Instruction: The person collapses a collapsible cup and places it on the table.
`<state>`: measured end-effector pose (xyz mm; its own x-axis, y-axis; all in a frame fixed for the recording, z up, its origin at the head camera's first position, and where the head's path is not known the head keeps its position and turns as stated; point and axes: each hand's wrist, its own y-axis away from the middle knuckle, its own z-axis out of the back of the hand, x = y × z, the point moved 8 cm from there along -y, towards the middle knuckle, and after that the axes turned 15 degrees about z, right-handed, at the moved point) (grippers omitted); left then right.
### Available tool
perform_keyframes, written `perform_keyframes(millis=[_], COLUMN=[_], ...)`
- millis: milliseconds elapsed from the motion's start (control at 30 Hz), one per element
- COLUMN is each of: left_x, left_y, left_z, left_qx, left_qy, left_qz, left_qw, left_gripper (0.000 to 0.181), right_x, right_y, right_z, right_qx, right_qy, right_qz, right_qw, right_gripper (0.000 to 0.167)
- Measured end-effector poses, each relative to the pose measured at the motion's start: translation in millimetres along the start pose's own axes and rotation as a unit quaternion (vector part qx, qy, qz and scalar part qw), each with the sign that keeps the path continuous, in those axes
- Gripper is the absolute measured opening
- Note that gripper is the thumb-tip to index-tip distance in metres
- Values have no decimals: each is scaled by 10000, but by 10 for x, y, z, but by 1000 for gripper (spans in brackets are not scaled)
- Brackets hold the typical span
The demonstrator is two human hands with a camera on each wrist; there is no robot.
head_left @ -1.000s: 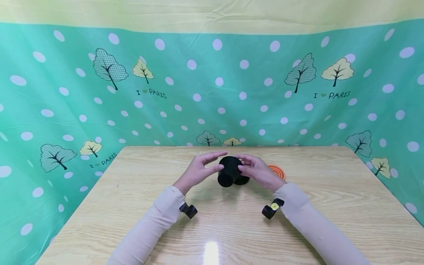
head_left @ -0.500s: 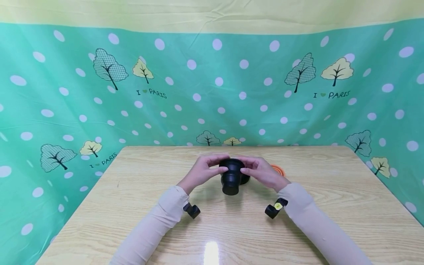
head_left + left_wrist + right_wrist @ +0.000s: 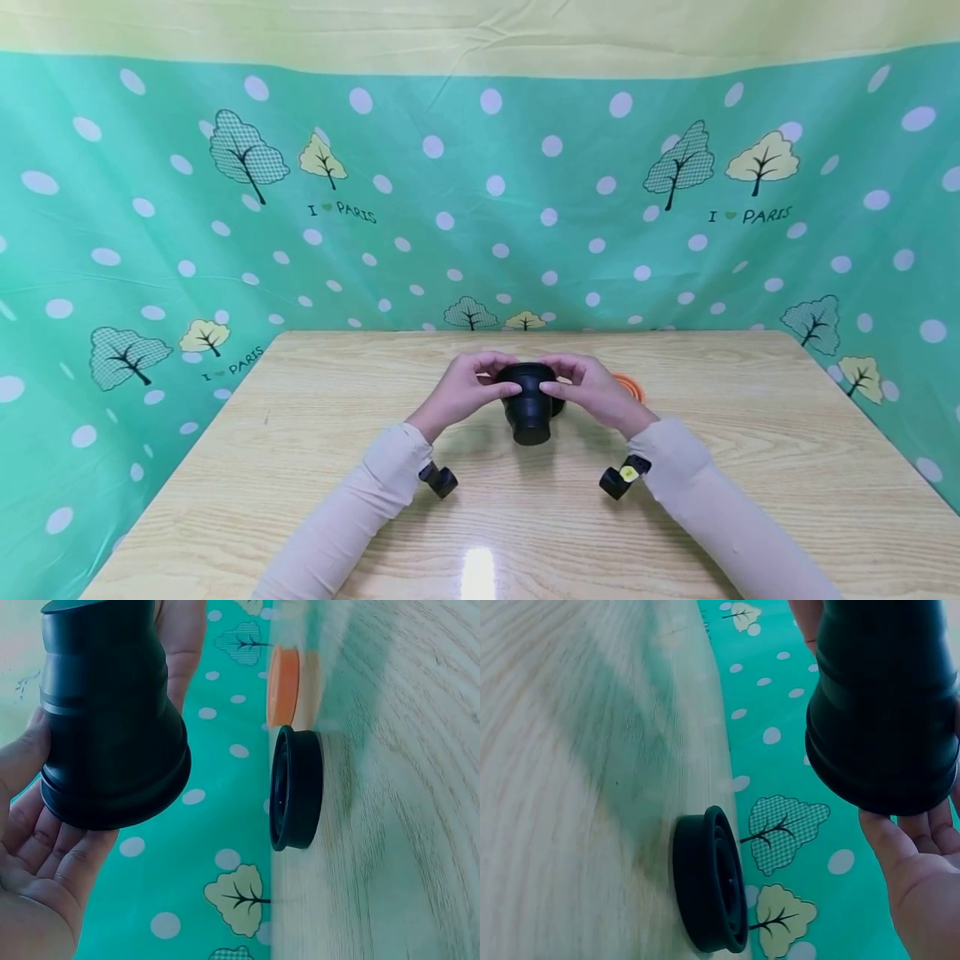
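A black stepped cup (image 3: 529,408), extended to its tall shape with the wide rim up, is held above the table by both hands. The left hand (image 3: 463,392) grips its left side, thumb on the near face and fingers round the rim. From the other side the right hand (image 3: 596,392) holds it the same way. The left wrist view shows the cup (image 3: 109,712) clear of the table, with a second black piece (image 3: 304,789), low and collapsed into rings, on the tabletop. That black ring piece (image 3: 701,881) also shows in the right wrist view.
An orange ringed piece (image 3: 630,386) lies on the wooden table (image 3: 720,500), partly behind the right hand, beside the collapsed black piece. A green dotted cloth (image 3: 420,208) hangs along the table's far edge. Each wrist carries a small black camera.
The cup has swung from a tilted pose to a more upright one, its narrow end now lower and showing its stepped side. Both hands have closed in around its rim.
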<state>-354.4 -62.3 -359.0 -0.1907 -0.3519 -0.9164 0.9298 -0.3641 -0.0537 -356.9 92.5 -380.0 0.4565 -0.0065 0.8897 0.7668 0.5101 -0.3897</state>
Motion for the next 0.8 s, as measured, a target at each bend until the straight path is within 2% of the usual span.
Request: perform_keyframes(millis=[233, 367, 600, 800], left_x=[-6, -16, -331, -381], left_y=[15, 17, 203, 219], left_z=[1, -17, -12, -4], left_qx=[-113, -133, -219, -392], left_qy=[-142, -202, -292, -415], left_qz=[-66, -200, -455, -721], left_qw=[9998, 9995, 9983, 9958], left_gripper=[29, 27, 23, 22], right_x=[62, 83, 128, 125], right_y=[0, -5, -4, 4], right_z=[-12, -3, 10, 31], right_qx=[-48, -148, -325, -440], right_qy=[409, 584, 718, 805], right_qz=[200, 355, 787, 910], right_qw=[9990, 9976, 9938, 9916], right_gripper=[39, 36, 30, 30])
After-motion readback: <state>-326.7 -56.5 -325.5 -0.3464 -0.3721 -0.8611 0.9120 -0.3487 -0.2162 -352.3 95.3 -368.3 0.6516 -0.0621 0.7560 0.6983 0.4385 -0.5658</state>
